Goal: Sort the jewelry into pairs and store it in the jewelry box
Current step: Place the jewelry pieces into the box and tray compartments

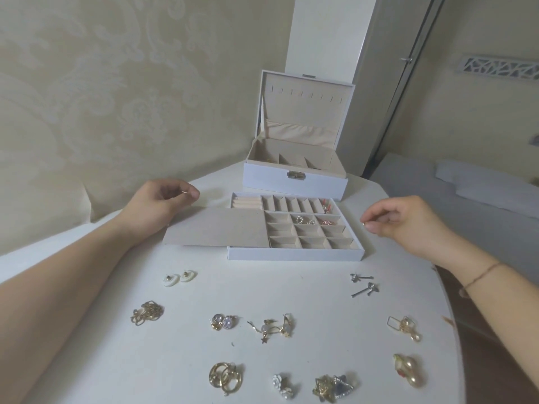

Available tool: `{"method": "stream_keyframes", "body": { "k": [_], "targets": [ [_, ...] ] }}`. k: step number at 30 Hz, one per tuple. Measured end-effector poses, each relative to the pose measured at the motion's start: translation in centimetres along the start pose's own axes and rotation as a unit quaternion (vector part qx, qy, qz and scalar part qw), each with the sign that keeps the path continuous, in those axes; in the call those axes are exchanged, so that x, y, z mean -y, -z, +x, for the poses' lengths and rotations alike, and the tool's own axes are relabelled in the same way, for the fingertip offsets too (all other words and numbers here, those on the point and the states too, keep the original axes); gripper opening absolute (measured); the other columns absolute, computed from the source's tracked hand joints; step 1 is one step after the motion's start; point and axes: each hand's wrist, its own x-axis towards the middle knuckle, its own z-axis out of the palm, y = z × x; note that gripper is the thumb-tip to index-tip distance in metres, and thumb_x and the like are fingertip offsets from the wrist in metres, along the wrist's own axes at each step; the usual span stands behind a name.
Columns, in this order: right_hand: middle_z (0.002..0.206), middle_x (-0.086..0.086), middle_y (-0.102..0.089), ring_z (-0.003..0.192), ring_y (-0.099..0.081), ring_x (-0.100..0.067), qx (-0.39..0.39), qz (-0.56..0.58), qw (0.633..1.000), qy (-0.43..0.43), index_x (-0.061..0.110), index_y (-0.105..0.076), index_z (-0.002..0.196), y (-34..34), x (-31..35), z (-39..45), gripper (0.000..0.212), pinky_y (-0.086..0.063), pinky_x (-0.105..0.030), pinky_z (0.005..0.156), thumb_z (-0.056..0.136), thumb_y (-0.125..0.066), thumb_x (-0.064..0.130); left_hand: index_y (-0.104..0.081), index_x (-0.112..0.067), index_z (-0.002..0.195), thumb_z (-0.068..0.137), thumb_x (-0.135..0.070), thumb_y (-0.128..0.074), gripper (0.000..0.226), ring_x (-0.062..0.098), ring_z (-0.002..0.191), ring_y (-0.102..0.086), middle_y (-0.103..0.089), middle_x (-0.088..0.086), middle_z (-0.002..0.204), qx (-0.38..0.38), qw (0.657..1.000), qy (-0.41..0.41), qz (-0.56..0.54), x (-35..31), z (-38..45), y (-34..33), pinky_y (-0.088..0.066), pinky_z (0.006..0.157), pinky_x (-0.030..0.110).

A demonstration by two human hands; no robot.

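- Table (291, 287): white top; it carries the box, the tray and all loose pieces.
- Jewelry box (294, 176): at the far edge, lid upright, lower compartments exposed. Rigid and steady.
- Tray (294, 253): lifted-out insert, in front of the box. A flat flap covers its left part. Three compartments at upper right already hold small pieces; the rest appear vacant.
- Left hand (163, 199): beside the tray's far left corner, fingers curled. A small glint shows at thumb and forefinger; whether it is a piece cannot be told.
- Right hand (408, 220): just right of the tray, thumb and forefinger pinched on something tiny and gold; too small to identify.
- Hoops (226, 376): near edge; stiff, light, best taken by the rim.
- Chain (147, 313): left, bunched; limp, prone to tangle, so lift it as a bunch.
- Drop earrings (272, 326): centre, hooks interlaced; judged delicate, separate before lifting.
- White studs (179, 277): paired below the flap; smooth, likely slippery, pinch at the edges.
- Silver pins (363, 284): right; thin, light, grasp by the shaft.
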Motion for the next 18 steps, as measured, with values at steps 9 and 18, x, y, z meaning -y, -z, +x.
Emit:
{"method": "stream_keyframes", "body": {
  "k": [9,18],
  "targets": [
    [0.059,0.006,-0.069,0.050,-0.063,-0.002,-0.033,0.020,0.999,-0.033,0.023,-0.069,0.070,-3.6,4.0,6.2,0.025,-0.052,-0.020,0.061,0.078,-0.076,0.000,-0.071,-0.028,0.084,0.076,-0.042,-0.061,0.019,0.005,0.042,-0.032,-0.061,-0.012,0.070,0.001,1.000,-0.004,0.005,-0.3,-0.2,-0.1,-0.027,0.043,0.015],
    [0.063,0.006,-0.064,0.059,-0.059,-0.009,-0.012,-0.108,0.994,-0.025,0.016,-0.074,0.076,-5.8,5.1,8.3,0.017,-0.050,-0.018,0.065,0.085,-0.066,0.004,-0.071,-0.027,0.087,0.070,-0.056,-0.062,0.035,0.016,0.070,-0.044,-0.067,0.015,0.087,0.014,1.000,-0.005,0.008,0.0,-0.1,0.1,-0.033,0.067,0.030]
  ]
}}
